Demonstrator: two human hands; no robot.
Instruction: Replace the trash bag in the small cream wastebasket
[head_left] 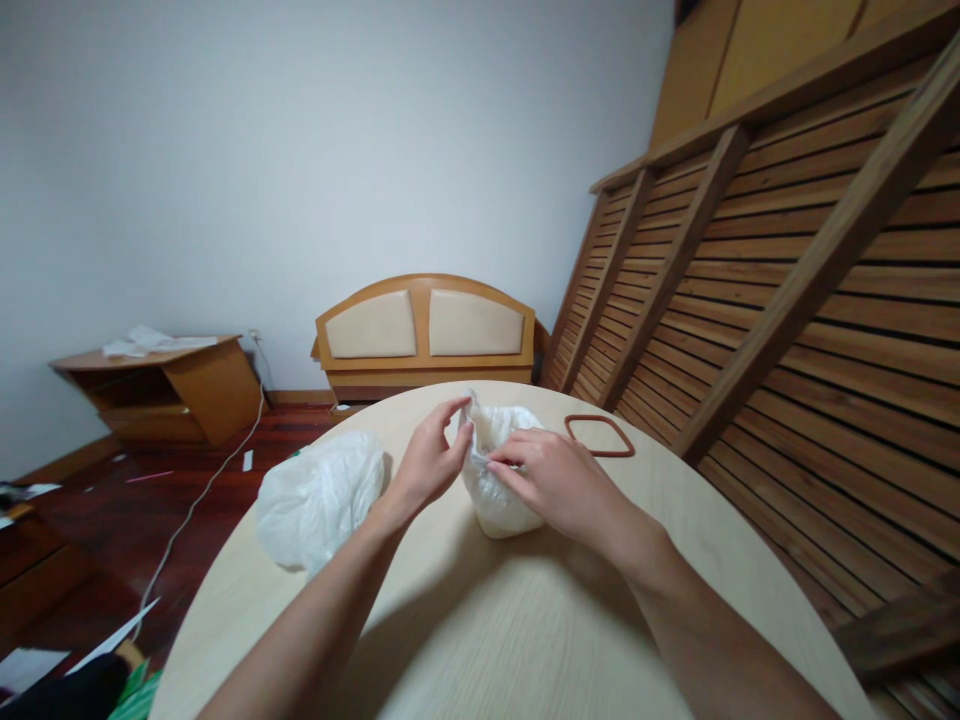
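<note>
A white plastic bag (pixel 496 492) stands upright on the round table, its mouth open at the top; it seems to cover a small pale container, whose sides are mostly hidden. At the bag's left edge, my left hand (pixel 429 455) pinches the rim between thumb and fingers. My right hand (pixel 562 478) reaches over the near right side and pinches the rim near the front. Just beyond my right hand lies a brown ring (pixel 624 440) with rounded corners. To the left of my left hand rests a crumpled bundle of white plastic bags (pixel 326 495).
The round pale wooden table (pixel 517 640) fills the foreground. A slatted wooden frame (pixel 757 330) leans along the right. Behind the table stands a padded headboard (pixel 427 365). A low wooden cabinet (pixel 217 395) and a white cable (pixel 191 510) are at left.
</note>
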